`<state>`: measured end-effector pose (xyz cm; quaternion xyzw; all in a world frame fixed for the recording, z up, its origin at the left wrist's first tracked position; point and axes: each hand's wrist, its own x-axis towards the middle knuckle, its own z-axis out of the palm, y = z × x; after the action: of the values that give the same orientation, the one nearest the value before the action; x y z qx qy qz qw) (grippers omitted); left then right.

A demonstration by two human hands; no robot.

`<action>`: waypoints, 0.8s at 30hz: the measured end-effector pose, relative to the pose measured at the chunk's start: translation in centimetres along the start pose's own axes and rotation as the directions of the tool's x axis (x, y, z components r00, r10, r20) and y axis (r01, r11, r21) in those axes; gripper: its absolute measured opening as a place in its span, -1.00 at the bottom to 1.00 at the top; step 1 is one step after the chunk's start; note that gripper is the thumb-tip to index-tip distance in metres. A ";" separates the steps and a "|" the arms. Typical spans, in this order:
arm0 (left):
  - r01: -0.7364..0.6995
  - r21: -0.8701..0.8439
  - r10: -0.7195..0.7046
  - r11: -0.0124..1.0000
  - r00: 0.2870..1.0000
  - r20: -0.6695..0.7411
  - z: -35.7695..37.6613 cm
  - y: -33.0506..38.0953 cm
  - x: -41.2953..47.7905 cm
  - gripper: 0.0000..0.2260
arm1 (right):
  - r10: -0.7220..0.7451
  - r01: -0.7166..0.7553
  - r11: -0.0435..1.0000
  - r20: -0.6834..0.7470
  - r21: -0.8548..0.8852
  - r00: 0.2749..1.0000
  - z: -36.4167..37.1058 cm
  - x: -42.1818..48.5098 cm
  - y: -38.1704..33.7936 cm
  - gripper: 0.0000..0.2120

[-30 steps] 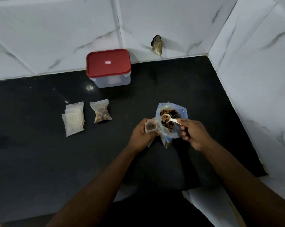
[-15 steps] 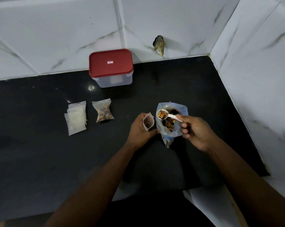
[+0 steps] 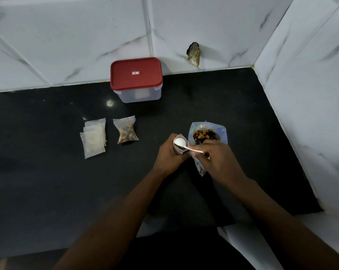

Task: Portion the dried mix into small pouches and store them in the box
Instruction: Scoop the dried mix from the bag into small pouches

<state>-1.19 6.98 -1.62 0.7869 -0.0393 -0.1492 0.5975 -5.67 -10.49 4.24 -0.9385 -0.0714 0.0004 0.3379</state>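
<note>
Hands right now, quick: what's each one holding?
Left hand: gripping the small pouch.
Right hand: pinching the white spoon.

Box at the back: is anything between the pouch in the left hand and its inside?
Yes. The red lid sits closed on the box, so it must come off first. The spoon, held by the right hand, is tipped into the mouth of the pouch that the left hand grips. Nothing else visible blocks the way.

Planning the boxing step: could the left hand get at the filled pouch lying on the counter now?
Probably, but not freely: bare counter lies between the left hand and the filled pouch, yet that hand grips the open pouch with the spoon at its mouth.
</note>
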 end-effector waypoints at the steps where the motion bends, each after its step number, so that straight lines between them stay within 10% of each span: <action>1: -0.016 0.004 0.016 1.000 1.000 -0.006 0.0 -0.1 -0.1 -0.67 | -0.059 0.058 0.996 -0.018 -0.070 0.998 0.2 -0.2 0.3 -0.80; 6: -0.044 0.033 0.044 0.998 0.999 -0.013 0.0 -0.3 -0.1 -0.68 | -0.166 0.150 0.977 -0.098 -0.151 0.981 0.3 -1.0 1.5 -0.73; 13: 0.035 -0.020 -0.034 0.999 0.999 0.038 0.0 0.2 0.0 -0.65 | 0.074 -0.053 0.979 -0.100 0.198 0.992 0.1 -1.3 1.0 -0.76; 24: 0.052 0.031 -0.052 0.998 0.998 0.024 -0.1 -0.1 0.1 -0.60 | 0.560 -0.473 0.478 0.158 0.740 0.814 -2.1 -1.4 2.2 -0.86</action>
<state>-1.08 7.06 -1.73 0.7949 -0.0284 -0.1736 0.5808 -6.71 -13.71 4.42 -0.6873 0.2389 0.0819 0.6810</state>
